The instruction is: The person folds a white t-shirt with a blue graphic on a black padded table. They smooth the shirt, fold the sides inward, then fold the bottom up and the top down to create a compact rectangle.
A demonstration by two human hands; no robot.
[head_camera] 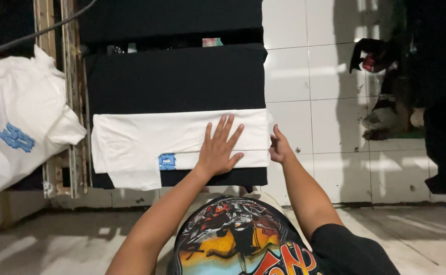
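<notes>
White floor tiles (330, 91) surround a black padded board (174, 79), viewed from above. On the board I see a folded white T-shirt (146, 140) lying flat across its near half, a blue print (167, 161) showing at its lower edge. My left hand (218, 147) presses palm-down on the shirt's right part, fingers spread apart. My right hand (280, 147) grips the shirt's right edge, fingers curled together on the cloth. At far left, a second white garment (17, 122) with a blue mark hangs over a wooden frame (70, 71).
</notes>
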